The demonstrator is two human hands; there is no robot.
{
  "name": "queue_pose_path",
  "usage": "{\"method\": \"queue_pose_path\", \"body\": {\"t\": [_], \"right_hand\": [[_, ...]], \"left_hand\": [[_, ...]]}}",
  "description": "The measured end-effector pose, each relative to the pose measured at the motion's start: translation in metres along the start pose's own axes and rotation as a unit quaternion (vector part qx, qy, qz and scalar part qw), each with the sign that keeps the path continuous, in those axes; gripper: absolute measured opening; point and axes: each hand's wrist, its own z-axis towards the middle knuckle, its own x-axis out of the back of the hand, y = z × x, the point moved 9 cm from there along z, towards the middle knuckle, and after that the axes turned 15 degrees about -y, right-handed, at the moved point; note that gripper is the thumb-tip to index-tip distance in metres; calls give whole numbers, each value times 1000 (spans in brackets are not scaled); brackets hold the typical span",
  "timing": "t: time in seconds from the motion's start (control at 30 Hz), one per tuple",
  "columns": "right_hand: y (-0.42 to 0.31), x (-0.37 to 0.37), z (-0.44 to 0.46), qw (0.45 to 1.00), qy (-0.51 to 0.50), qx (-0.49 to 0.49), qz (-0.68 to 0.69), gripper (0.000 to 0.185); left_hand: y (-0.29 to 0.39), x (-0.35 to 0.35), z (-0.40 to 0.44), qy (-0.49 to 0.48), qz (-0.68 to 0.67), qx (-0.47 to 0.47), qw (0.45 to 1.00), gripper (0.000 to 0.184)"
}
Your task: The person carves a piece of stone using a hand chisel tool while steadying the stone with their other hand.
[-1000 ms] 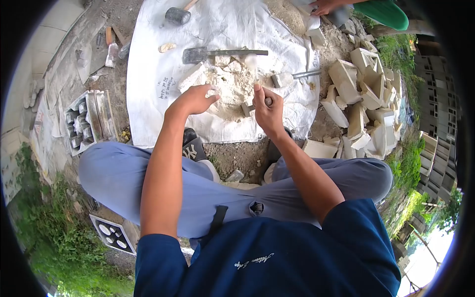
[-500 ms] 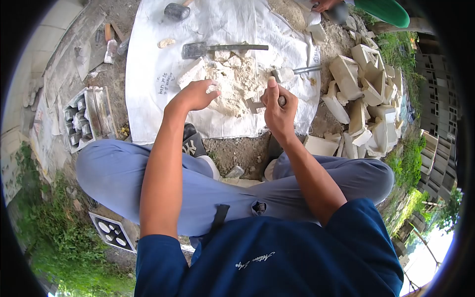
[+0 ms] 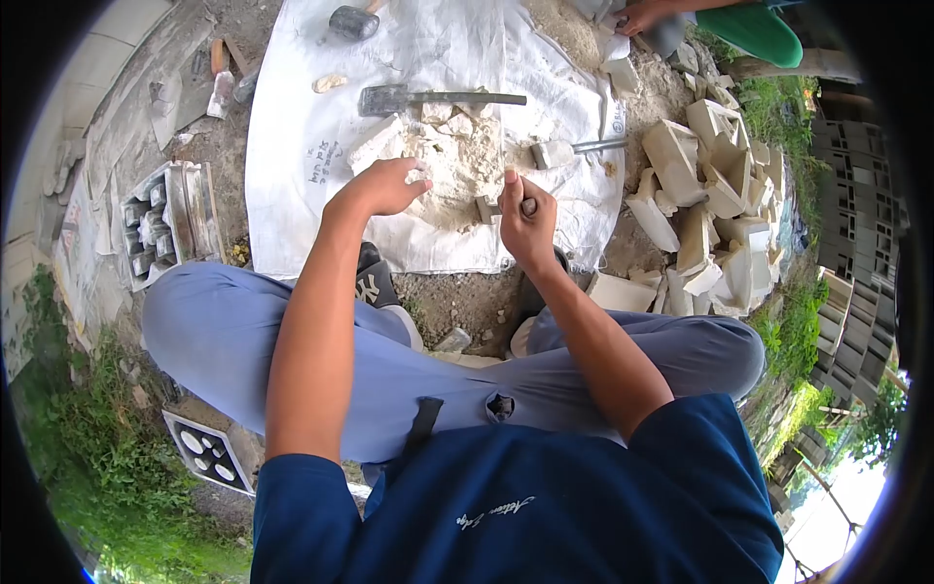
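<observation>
On a white sheet (image 3: 292,204) lies a heap of pale crushed stone (image 3: 452,170) with larger chunks in it. At the heap's left edge, my left hand (image 3: 389,185) has its thumb and index finger curved around a small pale stone chunk (image 3: 416,176). My right hand (image 3: 530,219) is wrapped around the short handle of a small hammer, thumb stretched along the top. The hammer head (image 3: 487,208) is low at the heap's right front edge; I cannot tell whether it touches the stone. A larger pale block (image 3: 377,143) sits just beyond my left hand.
A mallet with a long handle (image 3: 467,97) lies behind the heap, another hammer (image 3: 555,154) to its right, and a dark mallet head (image 3: 353,22) farther back. Broken pale blocks (image 3: 710,195) pile up at right. A metal mould (image 3: 170,229) stands left. Another person's hand (image 3: 642,16) shows at top right.
My right hand has moved left and slightly down with the hammer, bringing its head closer to the heap. My left hand stays in place. More of the other person's arm shows.
</observation>
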Motion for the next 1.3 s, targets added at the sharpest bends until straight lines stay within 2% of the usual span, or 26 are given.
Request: {"method": "queue_pose_path", "body": {"t": [0.07,0.17,0.27,0.3,0.33,0.4,0.47,0.53,0.6,0.63,0.73,0.87,0.93,1.07,1.2,1.23,1.27,1.3], "right_hand": [[-7,3,6,999,-14,-15,44,53],[-31,16,3,994,16,19,108,54],[10,1,0,999,5,17,34,54],[-1,1,-2,997,26,63,31,54],[-4,5,1,997,30,66,30,54],[-5,6,8,998,-7,-23,61,53],[-23,15,7,994,15,34,99,53],[-27,15,0,995,14,42,87,53],[-2,-3,1,999,-31,31,26,52],[0,-1,0,999,-5,47,9,52],[-9,9,7,996,-1,15,87,53],[-25,19,-2,986,19,86,143,52],[5,3,1,996,-9,64,65,52],[-7,13,6,993,9,23,114,53],[-19,17,0,988,9,73,133,52],[6,8,0,992,3,40,120,52],[20,2,0,997,1,53,62,52],[18,2,2,996,-5,26,81,52]], "left_hand": [[1,3,0,0,-2,-5,1000,61],[7,5,-6,-15,-13,-12,1000,63],[14,5,-14,-29,-12,-3,999,62],[15,6,-12,-36,8,8,999,61],[15,8,-9,-33,12,5,999,61],[17,7,-6,-15,21,-26,999,60],[20,9,-11,-14,17,-30,999,60],[21,11,-16,-9,5,-32,999,59],[20,10,-16,-25,-13,-22,999,59],[19,7,-11,-24,-12,-23,999,59],[15,8,-7,16,10,-31,999,57],[20,13,-17,0,-14,-27,1000,59],[21,11,-14,0,-18,-36,999,60],[18,10,-11,-5,-1,-24,1000,60],[19,13,-17,-2,-6,-22,1000,59],[18,11,-16,-2,-8,-22,1000,59],[19,10,-15,-4,-8,-25,1000,59],[20,12,-13,-5,-5,-28,1000,59]]}}
